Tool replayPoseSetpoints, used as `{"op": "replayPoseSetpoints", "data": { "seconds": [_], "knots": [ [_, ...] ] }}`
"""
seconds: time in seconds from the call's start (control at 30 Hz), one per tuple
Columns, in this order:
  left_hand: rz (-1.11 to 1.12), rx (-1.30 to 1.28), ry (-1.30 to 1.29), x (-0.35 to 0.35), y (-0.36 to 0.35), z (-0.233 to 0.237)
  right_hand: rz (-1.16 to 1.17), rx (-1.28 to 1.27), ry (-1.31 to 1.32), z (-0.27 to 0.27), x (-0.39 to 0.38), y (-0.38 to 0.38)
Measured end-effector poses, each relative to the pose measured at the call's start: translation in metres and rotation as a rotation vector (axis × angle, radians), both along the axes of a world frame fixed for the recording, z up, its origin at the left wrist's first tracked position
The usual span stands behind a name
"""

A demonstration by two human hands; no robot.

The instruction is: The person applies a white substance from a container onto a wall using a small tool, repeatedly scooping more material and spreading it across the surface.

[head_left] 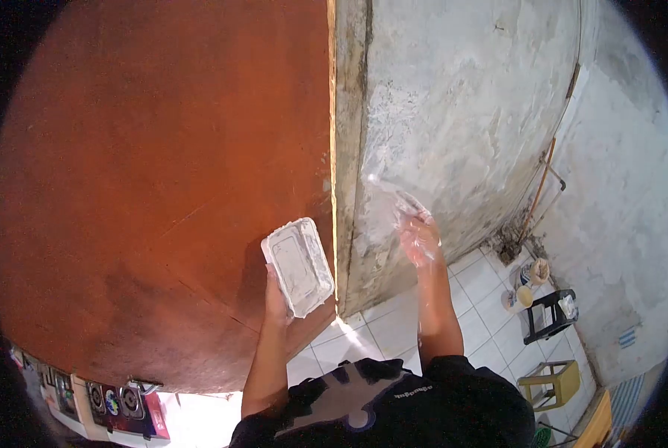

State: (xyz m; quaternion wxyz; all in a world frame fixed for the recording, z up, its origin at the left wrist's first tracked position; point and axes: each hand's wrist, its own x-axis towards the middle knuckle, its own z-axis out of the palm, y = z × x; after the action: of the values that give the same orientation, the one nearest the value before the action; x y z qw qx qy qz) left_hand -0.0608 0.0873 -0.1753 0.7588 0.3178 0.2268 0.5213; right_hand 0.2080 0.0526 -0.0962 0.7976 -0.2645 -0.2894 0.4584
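My left hand (275, 300) grips a rectangular white plastic tub (298, 267) from its lower left side, in front of the rust-brown wall. Pale paste coats the tub's inside and rim. My right hand (418, 237) is raised at the grey plastered wall (453, 134), fingers closed round a thin pale flat tool (394, 193). The tool is smeared by motion and points up and left over the wall; I cannot tell its exact kind. White residue covers my right fingers. A rough whitish patch (391, 112) shows on the wall above the tool.
The rust-brown wall (177, 149) meets the grey wall at a vertical corner strip (352, 149). On the tiled floor (491, 321) at right stand a black stool (549, 317), a yellow stool (554, 384) and a small bucket (519, 299). A pipe (541, 187) runs up behind.
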Motion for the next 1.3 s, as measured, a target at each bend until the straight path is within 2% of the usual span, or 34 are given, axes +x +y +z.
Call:
{"op": "replayPoseSetpoints", "data": {
  "seconds": [0.13, 0.23, 0.3, 0.43, 0.5, 0.83, 0.9, 0.93, 1.0, 1.03, 1.1, 1.23, 1.3],
  "knots": [
    [-0.069, -0.009, -0.072, -0.004, 0.003, -0.004, -0.1, -0.12, -0.136, -0.008, 0.016, 0.018],
    [-0.036, 0.004, -0.033, -0.001, -0.001, 0.005, -0.215, -0.177, -0.161, 0.013, 0.015, 0.037],
    [-0.031, 0.034, -0.044, -0.001, -0.003, 0.008, -0.321, -0.316, -0.227, 0.028, 0.018, 0.05],
    [-0.015, 0.065, -0.044, 0.001, -0.004, 0.013, -0.339, -0.238, -0.29, 0.051, 0.017, 0.066],
    [-0.013, 0.112, -0.042, 0.001, -0.005, 0.013, -0.361, -0.255, -0.404, 0.057, 0.021, 0.073],
    [0.0, 0.072, -0.068, -0.002, -0.002, 0.007, -0.492, -0.235, -0.296, 0.048, 0.029, 0.109],
    [0.035, 0.084, -0.021, -0.002, -0.005, 0.011, -0.627, -0.32, -0.305, 0.064, 0.017, 0.093],
    [0.035, 0.083, -0.019, -0.002, -0.004, 0.009, -0.627, -0.321, -0.304, 0.054, 0.025, 0.098],
    [0.036, 0.048, -0.023, -0.004, -0.002, 0.007, -0.85, -0.363, -0.484, 0.043, 0.039, 0.103],
    [0.036, 0.05, -0.024, -0.005, -0.002, 0.007, -0.85, -0.36, -0.485, 0.044, 0.036, 0.099],
    [0.039, 0.126, -0.033, -0.004, -0.003, 0.006, -0.834, -0.135, -0.206, 0.049, 0.02, 0.083],
    [0.032, 0.094, 0.0, -0.004, -0.005, 0.01, -0.841, -0.108, -0.244, 0.059, -0.009, 0.072],
    [0.046, 0.087, 0.03, -0.005, -0.003, 0.007, -0.765, -0.102, -0.216, 0.063, -0.014, 0.073]
  ]
}}
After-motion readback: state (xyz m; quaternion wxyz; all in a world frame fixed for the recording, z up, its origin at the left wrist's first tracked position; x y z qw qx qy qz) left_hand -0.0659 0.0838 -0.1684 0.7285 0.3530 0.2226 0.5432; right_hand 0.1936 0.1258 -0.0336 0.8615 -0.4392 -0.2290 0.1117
